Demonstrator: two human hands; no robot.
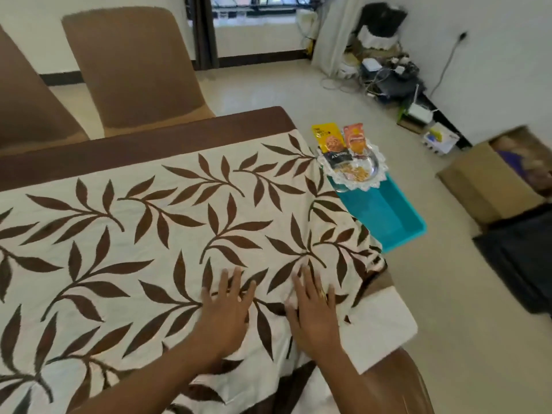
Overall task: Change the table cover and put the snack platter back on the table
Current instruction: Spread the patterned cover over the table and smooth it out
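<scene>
Nothing is held in either grip: the left hand (227, 309) and the right hand (313, 312) are laid flat, fingers spread, side by side on the leaf-patterned table cover (149, 234) near its right end. The cover is spread across the tabletop, but bunched folds are seen just beyond the right hand, beside a white folded cloth (385, 324) at the corner. Smoothing appears to be the step in hand. The snack platter (352, 165), a lace-edged dish of packets, is seen past the far right corner on a turquoise tray (391, 216). Next, the folds would likely need flattening, then the platter would be lifted level onto the cover.
</scene>
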